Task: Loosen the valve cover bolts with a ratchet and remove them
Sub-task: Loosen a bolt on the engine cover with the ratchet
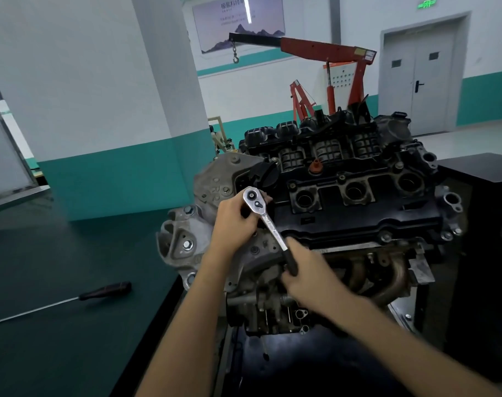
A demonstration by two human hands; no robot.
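The three round wells (355,193) in the black valve cover (358,216) are dark inside, and I cannot tell what they hold. The left hand (235,219) curls round the head of the ratchet (268,222) at the cover's left end. The right hand (304,270) grips its black handle. A bolt (386,237) sits on the cover's near edge. A screwdriver (105,291) lies on the desk (57,353), well apart to the left.

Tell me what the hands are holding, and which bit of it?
Both hold the ratchet. The left hand grips just under its shiny head; the right hand grips its black handle.
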